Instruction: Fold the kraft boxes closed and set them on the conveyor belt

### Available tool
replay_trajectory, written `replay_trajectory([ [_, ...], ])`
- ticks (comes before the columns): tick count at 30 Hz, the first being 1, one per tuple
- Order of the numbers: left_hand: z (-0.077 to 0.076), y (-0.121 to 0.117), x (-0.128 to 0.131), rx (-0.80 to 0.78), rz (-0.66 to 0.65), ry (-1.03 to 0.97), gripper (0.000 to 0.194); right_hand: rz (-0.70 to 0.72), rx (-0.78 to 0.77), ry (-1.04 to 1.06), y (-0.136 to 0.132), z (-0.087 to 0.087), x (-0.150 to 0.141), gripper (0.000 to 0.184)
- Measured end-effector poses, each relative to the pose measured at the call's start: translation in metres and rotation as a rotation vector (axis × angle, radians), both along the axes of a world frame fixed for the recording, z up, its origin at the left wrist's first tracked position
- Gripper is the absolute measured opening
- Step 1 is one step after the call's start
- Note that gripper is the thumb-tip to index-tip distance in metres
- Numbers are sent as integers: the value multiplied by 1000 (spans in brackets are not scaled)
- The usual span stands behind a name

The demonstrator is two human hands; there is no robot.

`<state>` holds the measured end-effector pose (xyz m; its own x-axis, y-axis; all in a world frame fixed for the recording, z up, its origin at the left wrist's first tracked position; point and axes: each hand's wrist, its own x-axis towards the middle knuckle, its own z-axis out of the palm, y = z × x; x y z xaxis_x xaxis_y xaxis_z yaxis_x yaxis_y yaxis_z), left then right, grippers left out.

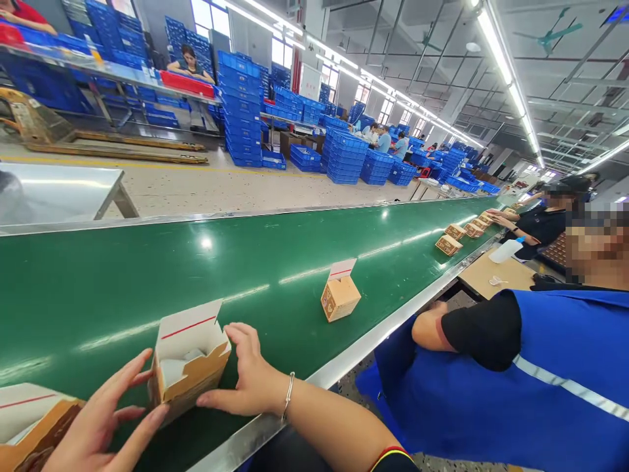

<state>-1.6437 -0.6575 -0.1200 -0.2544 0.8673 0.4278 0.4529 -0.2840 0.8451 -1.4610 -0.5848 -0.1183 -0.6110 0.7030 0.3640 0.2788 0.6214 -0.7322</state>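
An open-topped cardboard box (196,373) with brown printing stands on a green conveyor belt in front of me. Its white flap with a red line sticks up at the back, and pale contents show inside. My left hand (118,413) is at its left corner, thumb low and index finger along the side. On the other side, my right hand (250,373), with a bracelet on the wrist, has its fingertips at the right edge and thumb by the front face. Both hands hold the box between them. A second open box (42,432) is partly hidden behind my left hand.
Farther along the belt (275,255) sits a box (341,298) with its flap raised, then several closed boxes (449,245). A metal rail (339,370) edges the belt. To my right is a co-worker in a blue apron (555,400). Behind are stacked blue crates (240,111) and a pallet jack (44,124).
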Motion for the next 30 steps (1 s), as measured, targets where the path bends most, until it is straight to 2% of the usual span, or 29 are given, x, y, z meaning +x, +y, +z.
replay_trajectory([
  [3,11,11,2,52,-37,43,49,21,49,-71,11,5,-1,110],
  [8,10,39,26,320,-51,177,43,-76,150,71,25,9,26,66],
  [10,11,53,37,322,-76,215,39,-122,170,136,34,11,45,52],
  [12,13,66,44,318,-106,281,38,-165,208,152,44,14,58,47],
  [15,17,77,53,333,-109,406,34,-181,246,119,56,21,66,41],
  [17,21,81,61,314,-119,424,31,-174,231,117,59,26,65,30],
  [20,28,85,81,244,-191,271,30,-196,107,254,59,30,61,30],
  [23,35,92,104,130,-116,-89,21,-308,-103,509,55,32,59,26],
  [26,44,99,123,-75,-68,-476,45,-437,-421,647,53,40,61,49],
  [28,52,101,131,-256,-142,-645,46,-430,-671,655,53,47,65,56],
  [30,60,102,137,-414,-212,-738,40,-385,-859,640,54,55,71,52],
])
